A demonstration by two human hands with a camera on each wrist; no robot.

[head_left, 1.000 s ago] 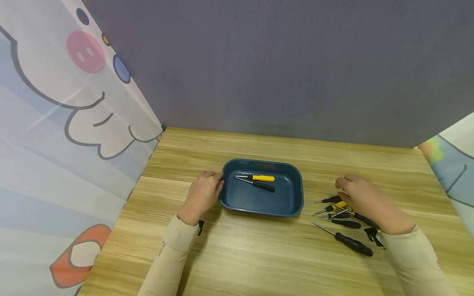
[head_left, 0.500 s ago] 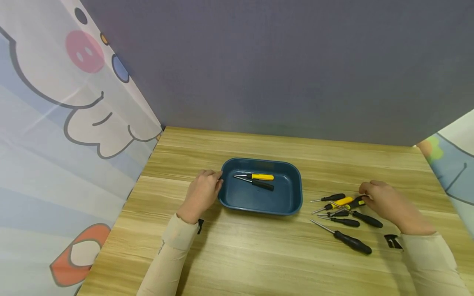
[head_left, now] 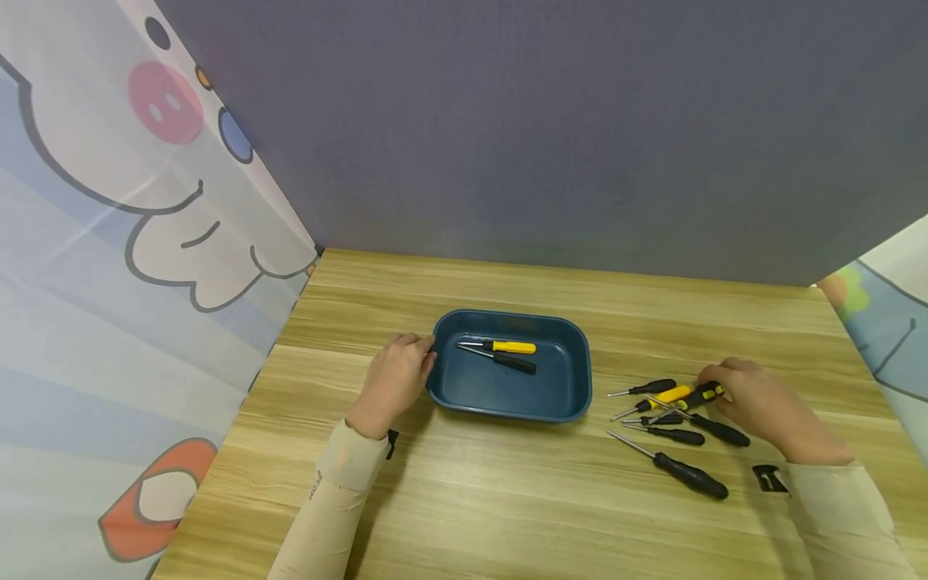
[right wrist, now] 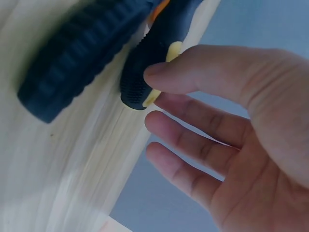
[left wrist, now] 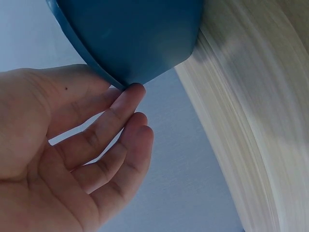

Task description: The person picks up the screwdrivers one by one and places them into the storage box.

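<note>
At the left end of a dark blue plastic basin [head_left: 511,411], my left hand [head_left: 391,379] pinches the rim between thumb and fingers; the left wrist view shows the fingertips at the rim of the basin [left wrist: 135,38]. My right hand [head_left: 757,407] pinches the handle end of a black-and-yellow screwdriver [head_left: 699,396] in the pile on the right. In the right wrist view, the thumb lies across this screwdriver's handle [right wrist: 145,63], its other fingers loosely bent below. Inside the basin lie a yellow-handled screwdriver [head_left: 513,347] and a black-handled screwdriver [head_left: 515,364].
Around the right hand lie a yellow screwdriver [head_left: 670,396], a black screwdriver [head_left: 721,431] and several others. Nearest the front is a large black screwdriver [head_left: 689,475]. A grey panel [head_left: 544,145] stands behind the wooden table [head_left: 507,499], and a printed curtain [head_left: 145,282] hangs at left.
My right hand has moved right over the pile, then slightly back left onto the black-and-yellow screwdriver's handle. The left hand and the basin have stayed put.
</note>
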